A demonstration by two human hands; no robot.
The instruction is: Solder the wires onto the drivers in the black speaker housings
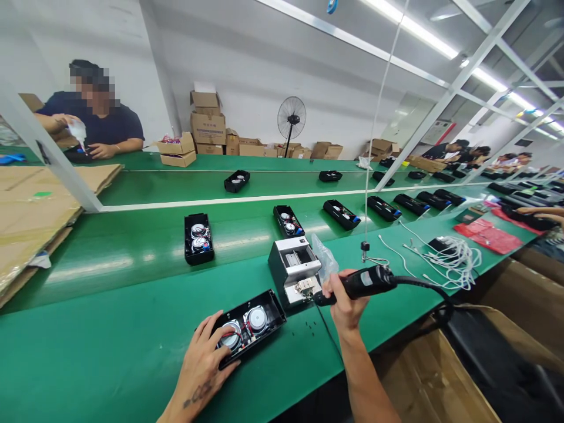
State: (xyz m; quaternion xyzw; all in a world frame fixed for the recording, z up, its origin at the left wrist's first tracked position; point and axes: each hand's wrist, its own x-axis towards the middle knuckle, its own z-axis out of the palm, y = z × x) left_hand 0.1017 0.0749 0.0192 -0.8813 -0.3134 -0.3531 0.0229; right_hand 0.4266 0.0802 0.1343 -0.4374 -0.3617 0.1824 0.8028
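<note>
Steadying the open speaker housing (249, 326) at the near edge of the green counter (110, 346), my left hand (207, 352) lay flat on its corner, fingers spread and gripping nothing, presumably to stop it sliding. My right hand (341, 296) was wrapped tight around the electric screwdriver (356, 284), tip lowered onto the grey screw feeder (294, 269) just beside the housing, apparently at the pick-up slot. The housing was black and rectangular, lying tilted, with two round silver drivers and red wiring exposed. More housings (198, 238) sat well apart along the belt
</note>
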